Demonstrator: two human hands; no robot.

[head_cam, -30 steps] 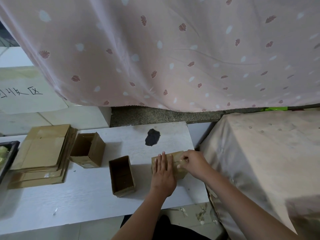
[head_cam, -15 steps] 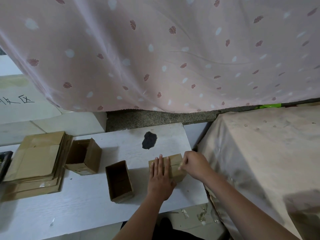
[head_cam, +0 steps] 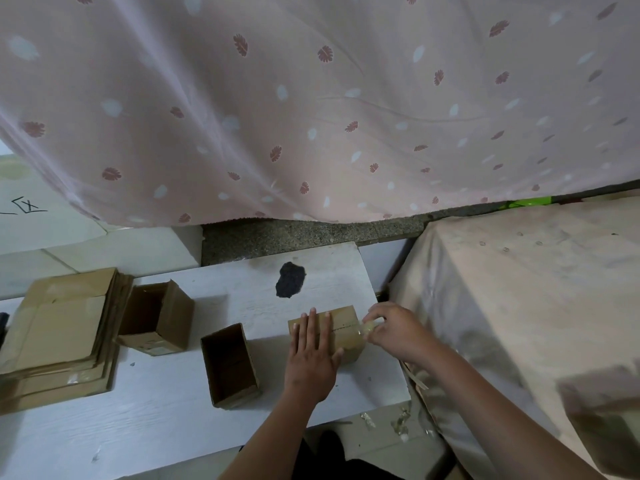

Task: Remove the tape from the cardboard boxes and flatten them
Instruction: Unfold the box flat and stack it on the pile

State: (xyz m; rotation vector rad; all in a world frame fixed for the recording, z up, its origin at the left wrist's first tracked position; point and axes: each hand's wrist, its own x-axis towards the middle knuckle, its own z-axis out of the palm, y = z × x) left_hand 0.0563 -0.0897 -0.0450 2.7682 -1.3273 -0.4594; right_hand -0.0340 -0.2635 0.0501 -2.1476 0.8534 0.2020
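1. Our box (head_cam: pixel 341 332) sits on the desk (head_cam: pixel 156 420), near its right edge.
2. Our left hand (head_cam: pixel 311 358) lies flat on top, fingers straight.
3. Our right hand (head_cam: pixel 394 332) pinches the tape (head_cam: pixel 367 328) end.
4. We think the box is light and squashy, so press it down.
5. There is room to pull to the right.

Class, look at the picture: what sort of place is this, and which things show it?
Probably a makeshift cardboard recycling corner: a stack of flattened boxes on a low white board, tape scraps on the floor, and a pink leaf-print curtain as backdrop.
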